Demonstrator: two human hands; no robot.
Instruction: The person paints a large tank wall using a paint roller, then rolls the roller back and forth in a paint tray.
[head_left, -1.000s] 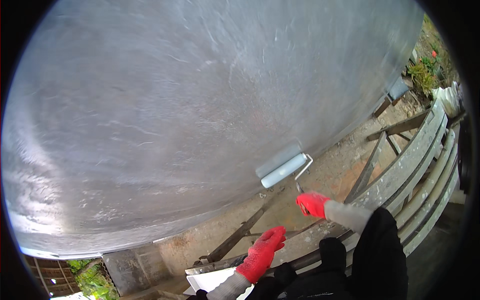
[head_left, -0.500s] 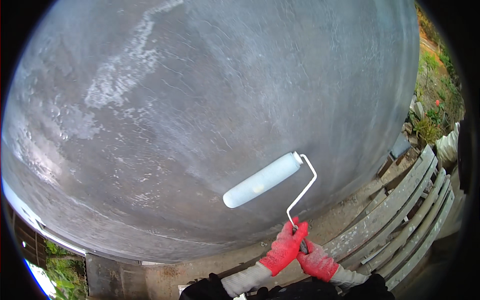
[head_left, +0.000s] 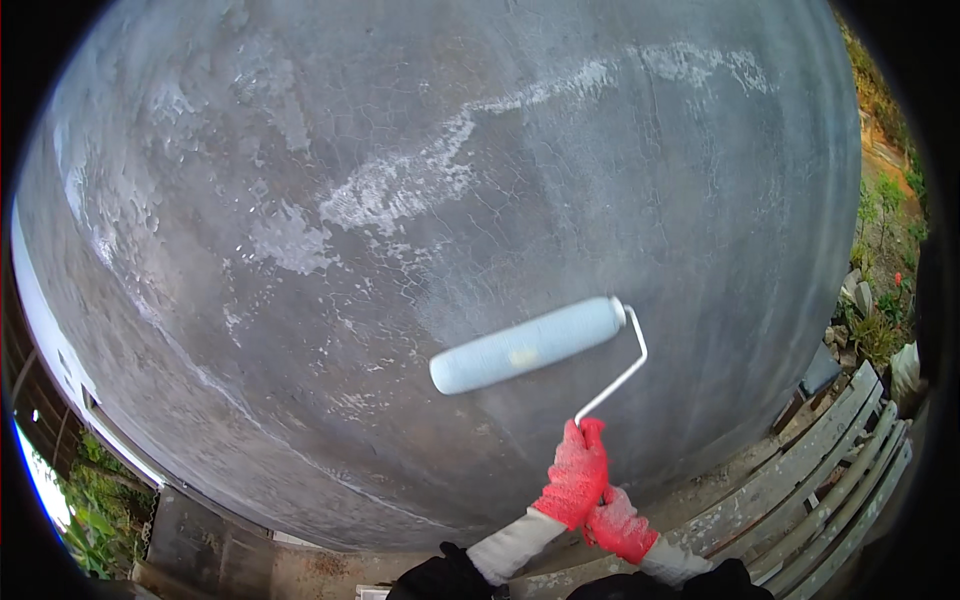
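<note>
Both my hands wear red-and-pale knit work gloves. My left hand [head_left: 574,478] is closed round the upper part of a paint roller's handle, just below the white wire frame. Lower down, my right hand [head_left: 619,526] is closed too, against the left at the handle's lower end; the gloves hide the grip. The paint roller [head_left: 525,346] has a pale blue sleeve with a yellowish spot and lies at a slant in front of the grey wall [head_left: 690,200]. It appears to be on or very near the surface. Fine cracks and whitish flaking patches mark the wall.
Weathered boards and poles [head_left: 800,480] are stacked along the lower right, near the wall's foot. Plants [head_left: 875,335] and bare earth lie beyond the wall's right edge. At the lower left are a dark panel [head_left: 205,540] and green foliage [head_left: 95,510].
My gloved hands have risen slightly with the roller, whose sleeve now lies at a flatter angle. The view has shifted, so the whitish patches sit lower and farther right.
</note>
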